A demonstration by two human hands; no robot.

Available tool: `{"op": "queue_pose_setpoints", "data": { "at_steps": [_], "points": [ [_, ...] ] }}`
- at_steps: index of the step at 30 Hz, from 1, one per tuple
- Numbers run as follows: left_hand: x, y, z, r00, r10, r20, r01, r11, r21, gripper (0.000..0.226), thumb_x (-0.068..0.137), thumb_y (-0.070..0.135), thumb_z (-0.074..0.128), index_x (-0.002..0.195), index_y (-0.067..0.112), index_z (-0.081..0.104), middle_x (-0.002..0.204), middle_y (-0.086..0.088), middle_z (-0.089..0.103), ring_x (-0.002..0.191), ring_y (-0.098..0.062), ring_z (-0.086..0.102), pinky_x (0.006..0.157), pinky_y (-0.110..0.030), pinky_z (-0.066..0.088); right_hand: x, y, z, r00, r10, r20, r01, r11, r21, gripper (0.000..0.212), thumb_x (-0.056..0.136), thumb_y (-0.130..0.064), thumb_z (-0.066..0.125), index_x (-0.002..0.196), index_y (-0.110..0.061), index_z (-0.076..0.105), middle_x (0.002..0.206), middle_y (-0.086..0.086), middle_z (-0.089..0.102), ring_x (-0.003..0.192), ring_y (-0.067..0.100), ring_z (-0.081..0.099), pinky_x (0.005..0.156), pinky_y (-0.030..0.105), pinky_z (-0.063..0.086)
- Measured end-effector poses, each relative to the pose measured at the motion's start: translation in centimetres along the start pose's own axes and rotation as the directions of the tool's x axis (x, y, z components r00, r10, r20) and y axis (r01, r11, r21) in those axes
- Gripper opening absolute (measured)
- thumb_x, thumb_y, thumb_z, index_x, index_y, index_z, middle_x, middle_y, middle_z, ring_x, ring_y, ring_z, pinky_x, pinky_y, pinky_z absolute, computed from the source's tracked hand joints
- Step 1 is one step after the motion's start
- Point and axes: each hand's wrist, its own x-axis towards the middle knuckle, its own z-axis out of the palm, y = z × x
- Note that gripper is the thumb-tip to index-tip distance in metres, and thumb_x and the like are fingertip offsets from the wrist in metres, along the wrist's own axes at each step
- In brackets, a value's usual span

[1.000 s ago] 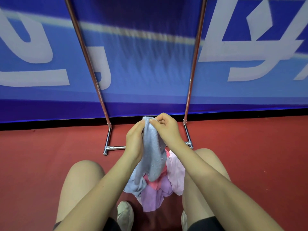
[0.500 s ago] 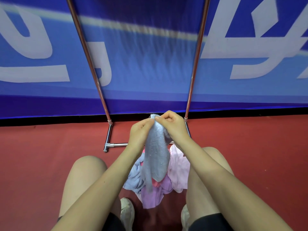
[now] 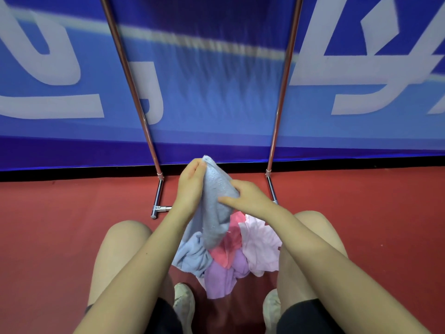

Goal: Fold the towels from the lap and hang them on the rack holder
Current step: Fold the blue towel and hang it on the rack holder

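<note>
A grey-blue towel (image 3: pixel 214 208) hangs between my knees. My left hand (image 3: pixel 191 182) pinches its top corner and holds it up. My right hand (image 3: pixel 248 197) grips the towel's right edge lower down, thumb across the cloth. Under it a heap of towels lies on my lap: a light blue one (image 3: pixel 192 255), a bright pink one (image 3: pixel 228 247), a pale pink one (image 3: pixel 261 247) and a lilac one (image 3: pixel 221 278). The metal rack (image 3: pixel 134 88) stands just ahead, its two uprights rising out of frame; its top rail is not in view.
The rack's right upright (image 3: pixel 280 97) and low foot bars (image 3: pixel 157 201) stand on red floor (image 3: pixel 60 225). A blue banner wall (image 3: pixel 212 92) is right behind. My bare knees flank the heap and my shoes (image 3: pixel 184 304) are below.
My right hand has left the towel's top corner and slid down its right edge. My left hand stays at the top and has lifted slightly. The view has tilted a little.
</note>
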Motion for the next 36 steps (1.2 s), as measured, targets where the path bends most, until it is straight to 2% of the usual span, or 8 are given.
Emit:
{"op": "queue_pose_setpoints", "data": {
  "at_steps": [4,10,15,22,26,31,34,36],
  "points": [
    [-0.2,0.3,-0.6,0.999,0.047,-0.012,-0.046,0.998,0.036,0.024,0.1,0.016,0.043,0.082,0.013,0.059,0.075,0.007,0.056,0.07,-0.003,0.049,0.066,-0.017,0.042,-0.6,0.5,-0.4,0.996,-0.035,-0.076,0.012,0.958,-0.287,0.027,0.084,-0.042,0.061,0.089,-0.016,0.056,0.091,0.003,0.07,0.091,0.028,0.061,0.079,0.033,0.037],
    [0.1,-0.4,-1.3,0.985,0.068,-0.158,-0.049,0.992,0.12,0.028,0.103,0.017,0.038,0.078,0.015,0.052,0.073,0.011,0.048,0.063,0.003,0.041,0.063,-0.017,0.036,-1.2,0.1,-1.8,0.927,-0.115,-0.358,0.037,0.975,-0.22,0.044,0.085,-0.034,0.064,0.124,-0.02,0.052,0.109,0.0,0.067,0.102,0.025,0.056,0.099,0.031,0.03],
    [-0.2,-0.6,-0.4,0.988,0.03,-0.151,-0.003,0.985,0.174,0.028,0.103,0.014,0.033,0.077,0.012,0.044,0.074,0.004,0.043,0.068,-0.008,0.038,0.06,-0.011,0.034,-0.6,0.6,-1.3,0.942,-0.115,-0.314,-0.003,0.936,-0.353,0.043,0.084,-0.032,0.061,0.125,-0.02,0.055,0.113,0.001,0.065,0.109,0.023,0.056,0.094,0.036,0.035],
    [-0.4,0.0,1.3,0.999,-0.017,-0.038,0.019,0.999,0.051,0.034,0.092,0.009,0.041,0.063,0.024,0.031,0.063,0.013,0.033,0.06,-0.006,0.029,0.062,-0.031,0.03,-0.5,0.6,-1.4,0.929,0.161,-0.333,-0.173,0.985,-0.006,0.004,0.075,-0.016,0.063,0.073,-0.02,0.061,0.076,-0.002,0.066,0.075,0.017,0.057,0.062,0.025,0.037],
    [-0.2,0.8,1.0,1.0,0.018,0.004,-0.018,0.992,0.122,0.024,0.097,0.017,0.043,0.074,0.014,0.049,0.075,0.009,0.047,0.069,-0.006,0.043,0.07,-0.024,0.039,0.0,0.6,-2.2,0.931,0.124,-0.343,-0.05,0.975,0.218,0.014,0.071,-0.007,0.067,0.074,-0.02,0.067,0.082,0.0,0.063,0.078,0.012,0.055,0.069,0.016,0.038],
    [0.3,1.0,-0.1,0.999,0.005,-0.054,-0.004,1.0,0.02,0.019,0.097,0.023,0.046,0.087,0.01,0.053,0.085,0.005,0.052,0.077,-0.005,0.049,0.075,-0.026,0.042,0.3,0.5,-2.5,0.89,-0.013,-0.456,0.069,0.992,0.106,0.011,0.069,-0.014,0.079,0.077,-0.014,0.072,0.09,-0.002,0.05,0.093,0.009,0.039,0.08,0.002,0.027],
    [0.5,0.8,-0.8,0.995,0.014,-0.097,-0.016,1.0,-0.026,0.025,0.095,0.028,0.047,0.091,0.004,0.05,0.086,0.0,0.046,0.08,-0.011,0.043,0.074,-0.031,0.037,0.2,0.5,-3.1,0.957,0.093,-0.277,-0.022,0.968,0.25,0.013,0.076,-0.016,0.075,0.076,-0.013,0.063,0.074,-0.005,0.054,0.07,0.006,0.046,0.066,0.019,0.036],
    [0.6,0.8,-1.0,0.992,0.016,-0.122,-0.021,0.999,-0.041,0.03,0.092,0.032,0.048,0.089,0.003,0.049,0.085,0.0,0.044,0.079,-0.011,0.041,0.072,-0.031,0.035,0.3,0.6,-3.1,0.96,0.124,-0.251,-0.045,0.953,0.3,0.014,0.078,-0.015,0.073,0.077,-0.013,0.06,0.066,-0.008,0.053,0.059,0.003,0.045,0.058,0.017,0.036]
  ]
}}
